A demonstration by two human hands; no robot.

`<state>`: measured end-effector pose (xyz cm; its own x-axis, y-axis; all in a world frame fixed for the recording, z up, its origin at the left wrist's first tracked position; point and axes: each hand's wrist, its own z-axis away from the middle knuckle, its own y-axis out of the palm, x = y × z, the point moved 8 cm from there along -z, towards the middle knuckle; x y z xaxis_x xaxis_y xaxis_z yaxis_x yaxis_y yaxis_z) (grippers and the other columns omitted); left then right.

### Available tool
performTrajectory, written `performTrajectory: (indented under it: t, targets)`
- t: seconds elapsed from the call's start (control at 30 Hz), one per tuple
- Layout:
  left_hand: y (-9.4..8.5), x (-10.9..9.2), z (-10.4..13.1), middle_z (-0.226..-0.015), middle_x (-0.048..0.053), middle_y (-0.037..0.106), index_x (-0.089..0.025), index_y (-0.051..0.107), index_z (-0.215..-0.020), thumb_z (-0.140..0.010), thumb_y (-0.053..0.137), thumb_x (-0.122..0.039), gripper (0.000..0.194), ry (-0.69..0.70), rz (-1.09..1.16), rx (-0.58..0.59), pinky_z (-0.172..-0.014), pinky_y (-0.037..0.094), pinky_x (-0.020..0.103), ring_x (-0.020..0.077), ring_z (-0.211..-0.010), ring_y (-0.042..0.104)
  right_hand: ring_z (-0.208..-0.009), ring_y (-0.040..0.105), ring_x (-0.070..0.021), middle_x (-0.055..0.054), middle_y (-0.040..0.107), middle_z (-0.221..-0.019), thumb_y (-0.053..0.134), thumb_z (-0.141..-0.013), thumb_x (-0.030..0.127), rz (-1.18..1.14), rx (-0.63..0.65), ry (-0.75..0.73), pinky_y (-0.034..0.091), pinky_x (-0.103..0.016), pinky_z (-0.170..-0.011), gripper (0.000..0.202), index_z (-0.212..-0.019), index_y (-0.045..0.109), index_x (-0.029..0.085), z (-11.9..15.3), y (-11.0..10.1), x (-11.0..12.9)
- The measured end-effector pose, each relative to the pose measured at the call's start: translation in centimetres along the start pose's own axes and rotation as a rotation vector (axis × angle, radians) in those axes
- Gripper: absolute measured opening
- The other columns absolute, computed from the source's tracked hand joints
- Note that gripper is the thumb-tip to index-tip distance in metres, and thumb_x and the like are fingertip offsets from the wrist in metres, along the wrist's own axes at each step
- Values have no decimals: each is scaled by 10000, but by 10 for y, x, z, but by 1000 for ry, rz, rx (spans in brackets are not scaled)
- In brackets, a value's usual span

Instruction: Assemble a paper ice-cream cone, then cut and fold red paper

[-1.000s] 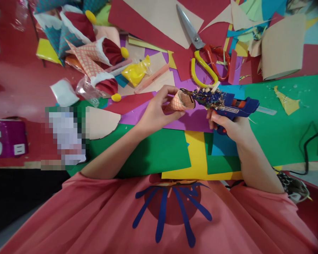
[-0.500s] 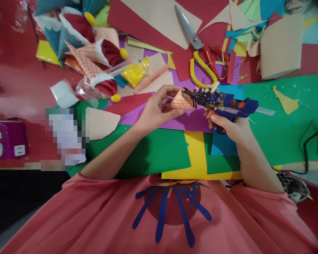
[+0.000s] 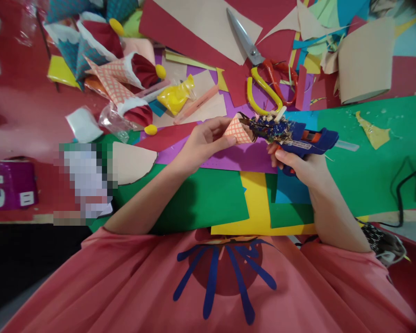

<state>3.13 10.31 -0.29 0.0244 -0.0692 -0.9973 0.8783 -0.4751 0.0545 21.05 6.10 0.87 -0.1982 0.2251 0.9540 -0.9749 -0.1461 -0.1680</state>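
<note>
Red bench [image 3: 17, 104] with cut paper, a small checked cone [image 3: 239, 132] and a glue gun [image 3: 317, 140]

Far left: purple box [image 3: 12, 185], near edge. Next, white packet [image 3: 84, 124]; behind it, trimmed cones [image 3: 119, 76], blue and orange-checked, with white edging, red gathers and yellow balls. Beige paper piece [image 3: 133, 162], one edge curved. Yellow packet [image 3: 175, 95], beside a pale orange stick [image 3: 196, 105]. Left hand [image 3: 208, 141]: partly curled, thumb and fingers pinching the small checked cone, mouth facing right. Scissors [image 3: 253, 53], yellow and red handles, lying beyond. Glue gun, blue, front crusted with debris, at the cone's mouth; contact cannot be told. Right hand [image 3: 294, 162]: closed round its handle. Beige paper roll [image 3: 365, 62], far right, behind a green sheet [image 3: 384, 171] bearing a yellow scrap [image 3: 372, 132].
</note>
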Motion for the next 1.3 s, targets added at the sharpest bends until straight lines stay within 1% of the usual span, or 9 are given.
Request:
performTrajectory:
  t: [0.23, 0.4, 0.5, 0.63, 0.7, 0.83, 0.93, 1.13, 1.3]
  targets:
    - [0, 10, 2, -929, 37, 705, -191, 656, -1046, -794, 641, -539, 430, -142, 82, 21, -643, 562, 252, 155, -794, 687, -529, 534, -92, 14, 591, -604, 657, -786, 334, -21, -6, -40, 421, -260, -512, 159, -734, 605, 193, 1, -1, 0]
    - [0, 7, 0, -1039, 39, 680, -212, 614, -1023, -788, 652, -530, 397, -93, 112, 15, -715, 558, 259, 154, -883, 674, -502, 519, -92, 14, 580, -581, 660, -783, 349, -16, -7, -6, 406, -267, -487, 189, -717, 587, 188, 0, -4, -7]
    - [-2, 11, 0, -976, 19, 668, -233, 571, -1026, -804, 618, -565, 402, -106, 109, 20, -664, 537, 252, 139, -807, 665, -515, 523, -95, 11, 581, -595, 657, -789, 353, -13, 0, -35, 410, -270, -497, 192, -716, 586, 189, 0, -3, -4]
    - [-2, 16, 1, -891, 17, 648, -235, 552, -1050, -834, 560, -586, 412, -139, 99, 30, -603, 499, 253, 141, -735, 645, -549, 552, -92, -13, 632, -716, 672, -781, 354, -46, 13, -37, 427, -266, -512, 178, -791, 634, 181, -1, 0, 0]
    - [-4, 18, 2, -855, 29, 636, -212, 564, -1061, -844, 542, -575, 423, -193, 124, -17, -569, 473, 246, 144, -704, 637, -541, 553, -87, -16, 644, -738, 676, -778, 355, -62, 13, -50, 437, -262, -513, 180, -789, 638, 180, -1, 0, 1]
    - [-6, 20, 6, -805, 39, 617, -160, 581, -1083, -852, 539, -519, 429, -316, 198, -128, -533, 430, 223, 137, -651, 625, -521, 542, -101, 8, 615, -633, 667, -793, 373, -27, 8, -64, 438, -261, -500, 177, -779, 630, 201, -2, -2, -2]
    - [-2, 18, 6, -806, 46, 632, -132, 584, -1093, -857, 531, -507, 446, -354, 213, -116, -509, 414, 211, 109, -593, 597, -525, 548, -112, 6, 616, -626, 663, -795, 369, -2, 13, -51, 434, -267, -491, 159, -786, 631, 214, -2, -2, -6]
    - [1, 19, 6, -669, 22, 606, -112, 615, -1010, -926, 397, -454, 415, -372, 202, -85, -415, 335, 171, 86, -495, 562, -517, 543, -117, 3, 618, -623, 675, -779, 367, -3, 21, -27, 430, -280, -484, 155, -778, 639, 217, 0, 1, 0]
    - [-1, 26, 7, -681, 21, 633, -114, 602, -1026, -922, 399, -454, 409, -403, 189, -72, -404, 348, 170, 71, -449, 527, -496, 529, -115, 5, 616, -582, 687, -763, 403, 20, 2, -6, 435, -285, -490, 204, -724, 621, 214, 0, -1, -1]
